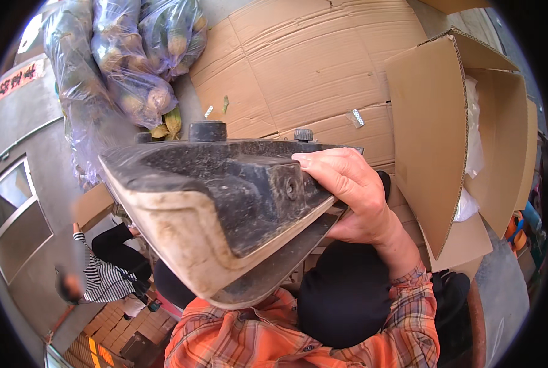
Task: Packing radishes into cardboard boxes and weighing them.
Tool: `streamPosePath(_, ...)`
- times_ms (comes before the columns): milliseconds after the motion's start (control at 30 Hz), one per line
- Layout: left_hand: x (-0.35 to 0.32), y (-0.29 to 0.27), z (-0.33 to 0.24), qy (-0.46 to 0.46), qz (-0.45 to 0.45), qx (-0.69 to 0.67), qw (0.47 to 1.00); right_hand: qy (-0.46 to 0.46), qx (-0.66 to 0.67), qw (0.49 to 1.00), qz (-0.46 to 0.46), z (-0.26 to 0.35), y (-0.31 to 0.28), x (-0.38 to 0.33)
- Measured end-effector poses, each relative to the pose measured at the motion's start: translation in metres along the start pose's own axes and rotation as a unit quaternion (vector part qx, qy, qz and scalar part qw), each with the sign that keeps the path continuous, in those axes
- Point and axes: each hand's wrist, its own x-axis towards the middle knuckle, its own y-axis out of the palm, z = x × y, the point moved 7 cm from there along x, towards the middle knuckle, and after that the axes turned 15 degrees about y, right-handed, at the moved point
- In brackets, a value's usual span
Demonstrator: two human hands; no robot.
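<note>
Close in front of me, a bulky cream-and-black plastic device (182,239) is held up and tilted. It has a dirty, scuffed black underside, a wide round black foot (208,131) and a small ribbed knob (303,135) along its far edge. I cannot tell its exact kind. My right hand (360,196) is closed on its right side, thumb and fingers on either side of the edge. The device covers the left side of my body. My left hand does not show; only its orange plaid sleeve (225,331) appears below the device.
Flattened cardboard (311,67) covers the floor ahead. An open carton (430,135) with white plastic inside stands at the right. Clear purplish bags (117,61) of produce with green leaves lie at the far left. Another person in a striped top (105,273) is at the left.
</note>
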Motion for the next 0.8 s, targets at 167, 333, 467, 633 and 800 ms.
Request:
streamPosePath(167,-0.004,-0.001,-0.005,-0.004,-0.006,0.017,1.0,-0.015,0.002,1.0,0.012,0.009,0.002,-0.003)
streamPosePath(333,0.002,-0.015,-0.04,0.023,-0.027,0.035,0.999,-0.018,-0.011,1.0,0.014,0.012,0.002,-0.004)
streamPosePath(467,0.005,-0.028,-0.073,0.049,-0.048,0.05,0.996,-0.028,-0.013,0.999,-0.015,0.014,-0.001,-0.003)
streamPosePath(633,0.0,-0.026,-0.084,0.05,-0.06,0.061,0.995,-0.038,-0.013,0.999,-0.012,0.016,-0.001,0.002)
streamPosePath(800,-0.001,0.001,-0.062,0.024,-0.052,0.056,0.997,-0.011,-0.001,1.0,-0.001,0.002,0.002,0.007)
